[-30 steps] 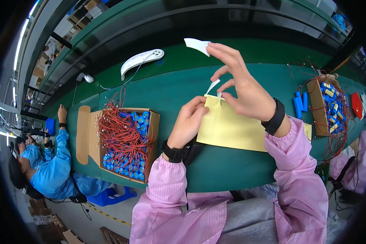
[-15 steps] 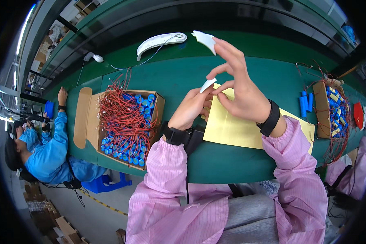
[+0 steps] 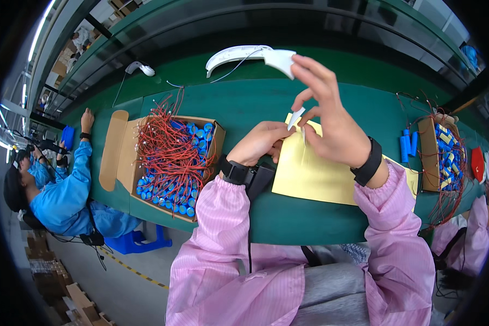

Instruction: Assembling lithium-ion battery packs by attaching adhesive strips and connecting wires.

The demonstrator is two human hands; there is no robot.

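My left hand (image 3: 262, 142) is closed at the upper left corner of a yellow sheet (image 3: 294, 176), its thumb on top and its fingers curled at the edge. Above the sheet, my right hand (image 3: 334, 122) has its thumb and lower fingers bent together. A thin, small white piece (image 3: 295, 118) stands between those fingers and my left thumb. On the raised index fingertip of my right hand hangs a larger flat white piece (image 3: 280, 62) with a curved edge. What my left palm covers is hidden.
Left of my hands stands an open cardboard box (image 3: 216, 145) of blue cylindrical cells with red wires. Another such box (image 3: 428, 155) sits right, beside loose blue cells (image 3: 405, 145). A curved white housing (image 3: 228, 56) lies behind. A co-worker in blue (image 3: 65, 201) sits far left.
The small white piece has shifted from lying along my left thumb to standing more upright at my right fingers. The larger piece on my right index finger now overlaps the housing in view.
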